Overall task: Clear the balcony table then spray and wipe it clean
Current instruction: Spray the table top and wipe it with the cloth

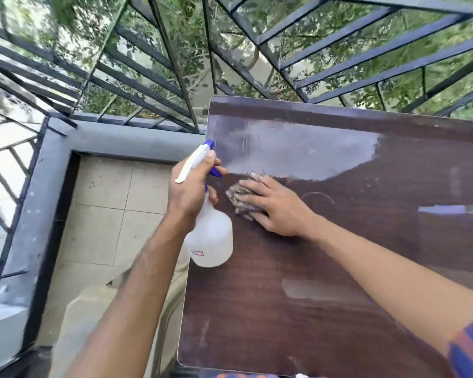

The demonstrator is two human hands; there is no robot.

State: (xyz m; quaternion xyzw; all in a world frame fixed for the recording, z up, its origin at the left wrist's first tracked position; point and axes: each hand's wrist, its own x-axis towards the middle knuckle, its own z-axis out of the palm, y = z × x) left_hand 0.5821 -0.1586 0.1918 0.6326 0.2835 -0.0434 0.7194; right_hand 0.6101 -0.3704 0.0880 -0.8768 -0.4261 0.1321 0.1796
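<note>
A dark brown wooden table [325, 282] fills the right half of the head view, with a wet, shiny patch on its far part. My left hand [189, 192] grips a translucent white spray bottle [212, 241] with a blue and white trigger head, held over the table's left edge, nozzle pointing away. My right hand [273, 205] lies flat on the table, fingers spread over a crumpled grey cloth [238, 197], pressing it down just below the wet patch.
A black metal railing [175, 77] with trees behind it runs along the far side and left. A grey ledge [115, 140] borders the beige tiled floor [107, 227] to the left of the table. A faint ring mark [318, 199] shows on the tabletop.
</note>
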